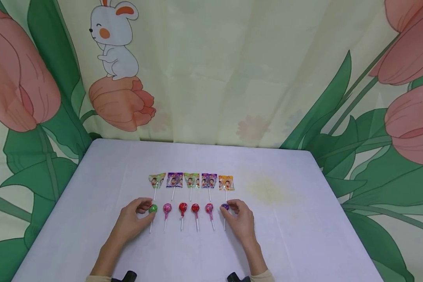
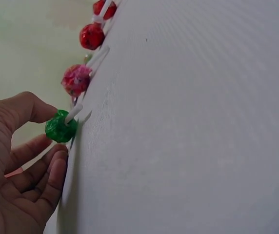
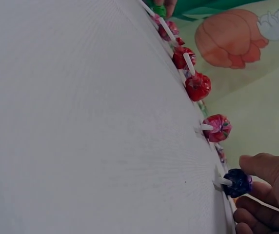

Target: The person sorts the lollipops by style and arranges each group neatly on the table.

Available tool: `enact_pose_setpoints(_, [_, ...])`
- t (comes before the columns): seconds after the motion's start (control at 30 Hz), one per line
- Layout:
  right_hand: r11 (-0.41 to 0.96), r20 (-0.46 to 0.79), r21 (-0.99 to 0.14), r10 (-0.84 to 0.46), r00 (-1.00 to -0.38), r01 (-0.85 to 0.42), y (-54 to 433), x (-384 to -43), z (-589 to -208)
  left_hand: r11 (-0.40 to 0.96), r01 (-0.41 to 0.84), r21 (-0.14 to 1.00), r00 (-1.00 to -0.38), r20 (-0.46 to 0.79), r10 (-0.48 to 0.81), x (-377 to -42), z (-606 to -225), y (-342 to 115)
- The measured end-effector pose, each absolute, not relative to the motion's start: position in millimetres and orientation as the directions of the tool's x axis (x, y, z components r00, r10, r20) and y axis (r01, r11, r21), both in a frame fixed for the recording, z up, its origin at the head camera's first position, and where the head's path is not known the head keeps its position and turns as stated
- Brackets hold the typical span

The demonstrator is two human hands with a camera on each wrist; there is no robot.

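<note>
My left hand (image 1: pixel 132 220) pinches the green-wrapped ball of a lollipop (image 2: pixel 60 127) between thumb and finger, its white stick pointing toward me. At the other end of the row, my right hand (image 1: pixel 242 220) holds a dark blue-purple lollipop (image 3: pixel 238 183) by its ball in the same way. Between the hands lie a pink lollipop (image 1: pixel 167 208), a red one (image 1: pixel 183 207), another red one (image 1: pixel 195 208) and a second pink one (image 1: pixel 209 208), all with sticks toward me.
Behind this row lies a second row of flat-wrapped lollipops, among them a green packet (image 1: pixel 156 180), a purple packet (image 1: pixel 174 180) and an orange packet (image 1: pixel 226 182). A white cloth covers the table (image 1: pixel 303 235). A printed curtain (image 1: pixel 211 78) hangs along the far edge.
</note>
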State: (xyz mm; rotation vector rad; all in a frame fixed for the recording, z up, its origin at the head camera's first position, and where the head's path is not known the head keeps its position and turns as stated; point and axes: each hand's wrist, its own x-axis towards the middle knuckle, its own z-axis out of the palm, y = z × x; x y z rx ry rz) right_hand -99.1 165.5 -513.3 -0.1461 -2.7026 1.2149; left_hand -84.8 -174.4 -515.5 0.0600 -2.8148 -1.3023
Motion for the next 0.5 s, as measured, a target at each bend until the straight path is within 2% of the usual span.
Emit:
enact_pose_setpoints(0.3, [0.664,0.136,-0.748,0.155,-0.979,0.002,176.0,-87.7,-510.1,0.651,0.028,0.758,-0.996,0.075,-0.044,-72.6,-511.3,-191.1])
enact_pose_setpoints(0.5, [0.692,0.197,-0.718,0.096,-0.976,-0.077,186.2,-85.1,-508.9,0.689,0.059,0.723,-0.993,0.114,-0.033,-67.8,-508.8,-201.3])
